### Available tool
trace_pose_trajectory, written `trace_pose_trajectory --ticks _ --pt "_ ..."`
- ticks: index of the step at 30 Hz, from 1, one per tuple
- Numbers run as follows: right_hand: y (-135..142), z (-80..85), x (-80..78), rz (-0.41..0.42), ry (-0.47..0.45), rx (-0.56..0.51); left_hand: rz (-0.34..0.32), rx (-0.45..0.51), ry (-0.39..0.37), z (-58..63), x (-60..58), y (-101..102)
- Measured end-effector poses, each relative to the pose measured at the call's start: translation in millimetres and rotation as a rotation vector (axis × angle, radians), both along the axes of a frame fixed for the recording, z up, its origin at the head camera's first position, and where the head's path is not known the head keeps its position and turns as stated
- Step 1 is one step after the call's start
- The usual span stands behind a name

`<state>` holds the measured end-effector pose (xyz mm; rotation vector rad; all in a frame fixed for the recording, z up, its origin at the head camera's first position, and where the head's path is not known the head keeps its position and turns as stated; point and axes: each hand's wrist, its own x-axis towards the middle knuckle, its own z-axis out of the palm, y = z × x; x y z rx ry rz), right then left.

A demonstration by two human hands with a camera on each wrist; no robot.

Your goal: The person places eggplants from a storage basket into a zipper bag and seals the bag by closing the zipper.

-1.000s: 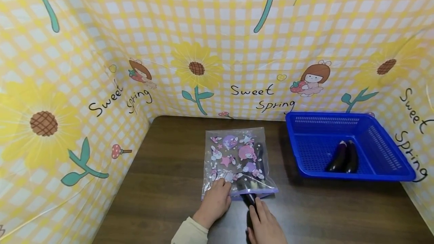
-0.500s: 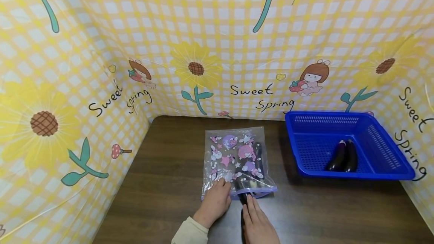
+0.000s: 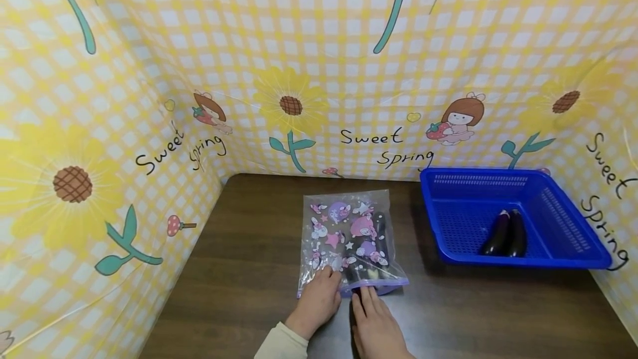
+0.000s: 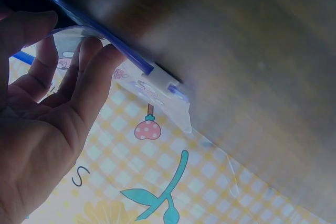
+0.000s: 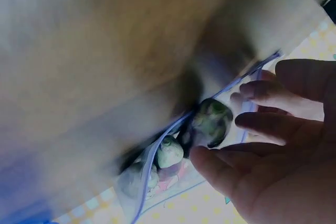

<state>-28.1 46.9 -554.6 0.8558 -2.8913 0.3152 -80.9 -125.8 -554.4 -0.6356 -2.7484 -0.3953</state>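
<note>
A clear zip bag (image 3: 349, 226) with a purple-edged mouth and pink and purple cartoon prints lies flat on the table, its mouth toward me. My left hand (image 3: 320, 295) holds the left part of the mouth, thumb and fingers on either side of the film; a white slider (image 4: 159, 81) shows near the fingertips. At the mouth's right part my right hand (image 3: 376, 317) has its extended fingers at the stem end of a dark eggplant (image 5: 212, 121), which lies mostly inside the bag. Beside it in the bag, another eggplant (image 5: 170, 151) shows its pale green cap.
A blue plastic basket (image 3: 518, 260) stands at the right of the dark wooden table (image 3: 224, 270), with two eggplants (image 3: 508, 234) in it. Yellow checked cloth (image 3: 319, 43) with sunflowers hangs along the back and both sides.
My right hand has moved forward to the bag's mouth, and the eggplant has slid from partly outside to mostly inside. Its fingers have straightened. My left hand stays on the bag.
</note>
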Motion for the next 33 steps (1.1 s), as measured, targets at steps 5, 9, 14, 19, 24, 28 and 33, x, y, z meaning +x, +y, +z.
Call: trace_pose_trajectory --ticks 5,9,14,19,24,28,33 --pt "7.2 -0.9 18.4 0.045 0.002 0.034 0.002 -0.004 -0.005 1.1 0.4 0.7" --pt "11.9 -11.4 32.0 0.054 0.057 0.052 0.013 -0.018 -0.015 2.0 1.5 0.1" --pt "10.9 -20.8 36.5 0.004 0.017 0.037 0.02 -0.023 -0.025 1.7 2.6 0.3" --pt "4.8 -19.7 33.5 0.012 -0.022 0.054 0.018 -0.027 -0.033 -0.1 2.5 0.7" --pt "-3.7 -12.6 24.5 0.003 -0.133 0.115 0.02 -0.036 -0.04 -2.3 0.8 1.0" --pt "-9.1 -10.1 15.3 -0.016 -0.153 0.141 0.02 -0.038 -0.038 -3.0 -0.3 1.8" --pt "-13.1 -10.5 3.1 -0.037 -0.088 0.134 0.025 -0.046 -0.024 -2.0 -0.8 2.5"
